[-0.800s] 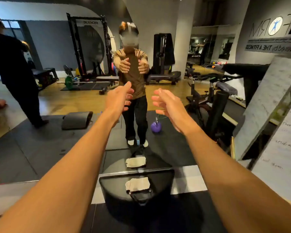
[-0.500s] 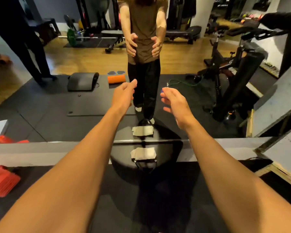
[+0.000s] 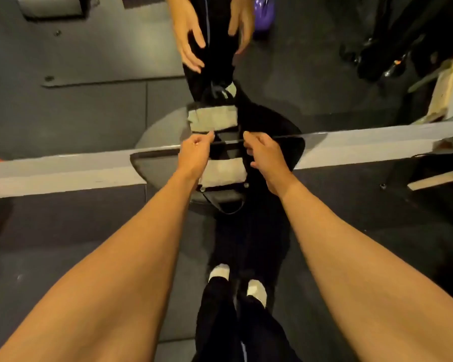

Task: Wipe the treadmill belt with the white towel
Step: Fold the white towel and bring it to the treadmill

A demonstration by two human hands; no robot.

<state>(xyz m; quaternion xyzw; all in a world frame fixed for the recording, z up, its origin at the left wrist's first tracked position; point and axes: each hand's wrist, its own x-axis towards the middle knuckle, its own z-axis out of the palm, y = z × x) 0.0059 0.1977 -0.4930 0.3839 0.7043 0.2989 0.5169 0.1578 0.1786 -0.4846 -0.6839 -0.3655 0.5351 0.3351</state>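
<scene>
Left hand (image 3: pixel 196 154) and right hand (image 3: pixel 265 155) are hovering, fingers loosely curled and gripping nothing, either side of the white towel (image 3: pixel 226 171) lying on the treadmill's rounded end (image 3: pixel 154 176) against the mirror (image 3: pixel 89 113), so a hasty grab is risking knuckles striking glass or the towel sliding off.

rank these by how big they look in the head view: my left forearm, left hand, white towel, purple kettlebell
1. left forearm, nearest the camera
2. left hand and white towel: alike, hand hides the towel's end, unranked
3. purple kettlebell, cropped at the top edge
</scene>
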